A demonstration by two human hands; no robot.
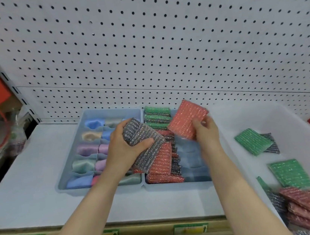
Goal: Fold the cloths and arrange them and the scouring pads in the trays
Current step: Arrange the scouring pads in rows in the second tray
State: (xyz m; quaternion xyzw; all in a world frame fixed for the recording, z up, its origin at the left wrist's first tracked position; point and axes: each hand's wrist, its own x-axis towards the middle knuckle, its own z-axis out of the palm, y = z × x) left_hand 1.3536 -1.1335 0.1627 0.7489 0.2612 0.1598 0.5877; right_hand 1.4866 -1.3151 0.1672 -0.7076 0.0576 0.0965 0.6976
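Note:
Two pale blue trays stand side by side on the shelf. The left tray (69, 167) holds several folded cloths in its compartments. The right tray (178, 185) holds green, red and grey scouring pads standing on edge. My left hand (124, 150) grips a small stack of pads above the trays, a grey pad (143, 138) on top and a red one (160, 160) under it. My right hand (205, 130) pinches a single red scouring pad (187, 119) by its lower edge, lifted over the right tray.
A white bin (295, 119) at the right holds loose green (252, 141), grey and red pads (309, 207). A white pegboard wall rises behind the trays. The shelf's front edge carries yellow price labels (190, 229). Red objects and a bottle sit at far left.

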